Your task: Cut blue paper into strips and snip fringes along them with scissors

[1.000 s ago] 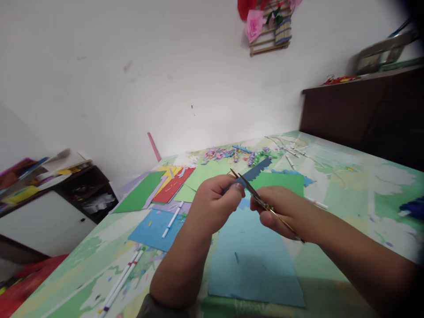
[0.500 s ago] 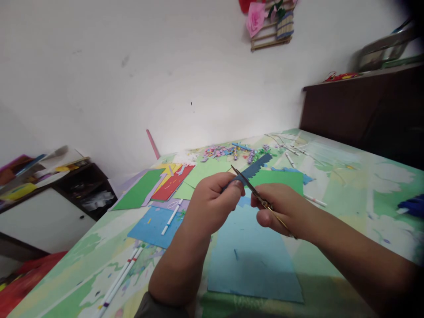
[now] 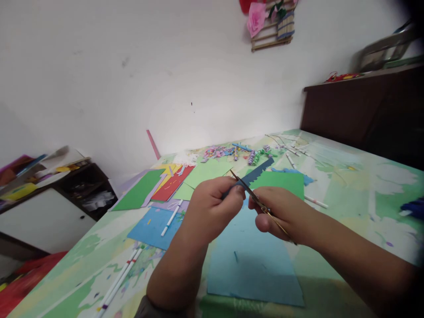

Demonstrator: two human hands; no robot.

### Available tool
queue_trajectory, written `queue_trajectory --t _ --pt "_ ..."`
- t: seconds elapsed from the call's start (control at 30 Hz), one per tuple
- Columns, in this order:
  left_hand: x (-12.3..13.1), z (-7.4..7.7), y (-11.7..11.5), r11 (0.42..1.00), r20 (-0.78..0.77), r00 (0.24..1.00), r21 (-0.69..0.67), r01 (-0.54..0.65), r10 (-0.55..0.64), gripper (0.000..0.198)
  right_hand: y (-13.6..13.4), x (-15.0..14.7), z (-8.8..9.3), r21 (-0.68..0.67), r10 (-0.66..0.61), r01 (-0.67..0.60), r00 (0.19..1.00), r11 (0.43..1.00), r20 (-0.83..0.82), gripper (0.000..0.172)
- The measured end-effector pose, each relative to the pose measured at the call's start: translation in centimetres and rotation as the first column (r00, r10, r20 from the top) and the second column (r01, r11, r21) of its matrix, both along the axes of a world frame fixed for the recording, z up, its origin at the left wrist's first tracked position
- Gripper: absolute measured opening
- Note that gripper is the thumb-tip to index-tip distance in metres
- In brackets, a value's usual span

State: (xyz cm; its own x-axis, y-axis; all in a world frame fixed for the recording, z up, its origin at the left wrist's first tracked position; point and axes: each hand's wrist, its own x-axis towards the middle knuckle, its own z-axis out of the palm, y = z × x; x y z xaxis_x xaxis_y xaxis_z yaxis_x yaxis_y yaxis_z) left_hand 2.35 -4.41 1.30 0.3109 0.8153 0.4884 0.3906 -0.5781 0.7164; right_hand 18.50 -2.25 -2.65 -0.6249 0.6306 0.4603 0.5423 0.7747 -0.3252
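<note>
My left hand [image 3: 215, 205] pinches a dark blue paper strip [image 3: 260, 171] whose lower right edge is jagged with small cuts. Gold-and-dark scissors [image 3: 264, 208] are held in my right hand [image 3: 281, 212], their blades lying across the strip close to my left thumb. Whether the blades are parted is hard to tell. Both hands are above a light blue sheet [image 3: 255, 269], which has a small blue scrap [image 3: 236, 256] on it.
Coloured sheets, including a green one [image 3: 141, 190] and a red one [image 3: 174, 183], lie at the left. Marker pens [image 3: 124, 278] rest nearer the front left. Paper scraps [image 3: 217, 152] and curled strips are near the wall. A dark cabinet [image 3: 347, 110] stands at the right.
Both hands, the strip and the scissors have shifted slightly downward. My hands keep the same holds.
</note>
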Motion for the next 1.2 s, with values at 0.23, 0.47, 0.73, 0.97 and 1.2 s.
queue_trajectory --t 0.23,0.47,0.73,0.97,1.2 --pt "0.07 0.06 0.15 0.987 0.121 0.991 -0.139 0.075 -0.059 0.019 0.34 0.04 -0.58 -0.004 -0.083 0.083 0.996 0.997 -0.028 0.074" --pt "0.28 -0.05 0.17 0.974 0.204 0.97 -0.156 0.165 -0.131 0.021 0.08 0.34 -0.25 -0.009 -0.05 0.05 0.995 0.999 -0.087 0.072" --pt "0.28 -0.31 0.35 0.999 0.055 0.998 0.047 -0.009 0.006 0.026 -0.14 0.3 0.11 0.045 -0.133 0.134 0.991 0.99 -0.022 0.064" --pt "0.46 -0.19 0.21 0.988 -0.089 0.995 0.142 0.053 -0.04 0.021 -0.25 0.57 0.03 0.003 -0.097 0.097 0.994 0.995 -0.049 0.066" --pt "0.33 -0.04 0.41 0.986 -0.083 0.988 0.089 0.138 -0.13 0.025 -0.31 0.67 -0.23 0.037 -0.113 0.116 0.991 0.993 -0.078 0.064"
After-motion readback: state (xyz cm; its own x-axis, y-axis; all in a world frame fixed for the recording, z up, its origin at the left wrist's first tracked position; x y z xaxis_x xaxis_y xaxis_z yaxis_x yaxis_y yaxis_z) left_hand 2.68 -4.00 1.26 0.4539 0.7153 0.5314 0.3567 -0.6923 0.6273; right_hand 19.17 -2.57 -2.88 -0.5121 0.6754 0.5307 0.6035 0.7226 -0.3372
